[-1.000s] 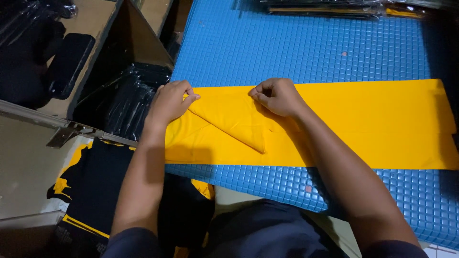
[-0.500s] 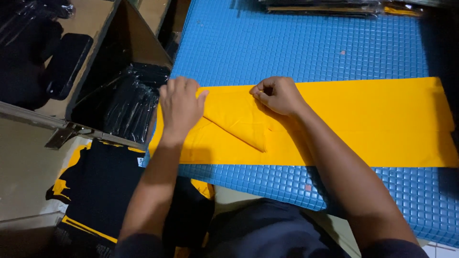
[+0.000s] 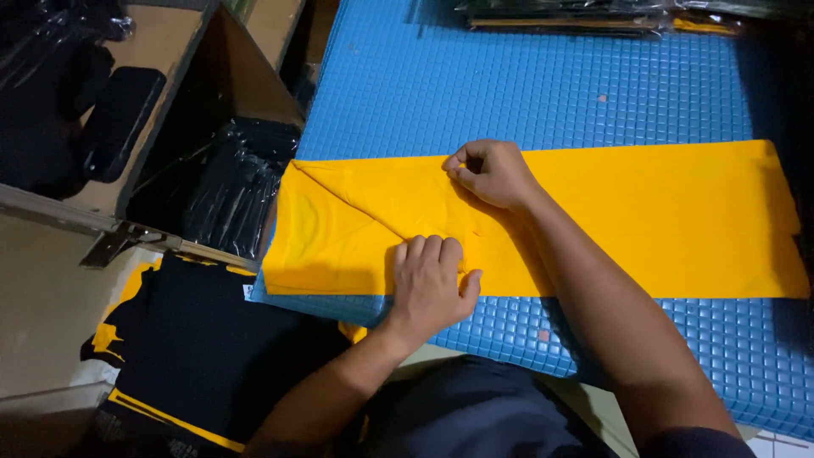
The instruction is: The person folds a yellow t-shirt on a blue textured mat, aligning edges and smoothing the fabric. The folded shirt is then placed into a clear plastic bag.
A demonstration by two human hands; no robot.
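A blue gridded mat [image 3: 543, 93] carries a yellow folded garment [image 3: 661, 220] whose long axis runs left to right. The left hand [image 3: 432, 284], fingers curled, presses flat on its near edge, having slid down from the left end. The right hand [image 3: 492, 174] pinches the fold at the far edge.

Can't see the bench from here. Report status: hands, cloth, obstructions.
Left hand flat on yellow cloth, near edge. Right hand pinching the top edge. Folded flap at left end. Nothing on the cloth; blue mat underneath.
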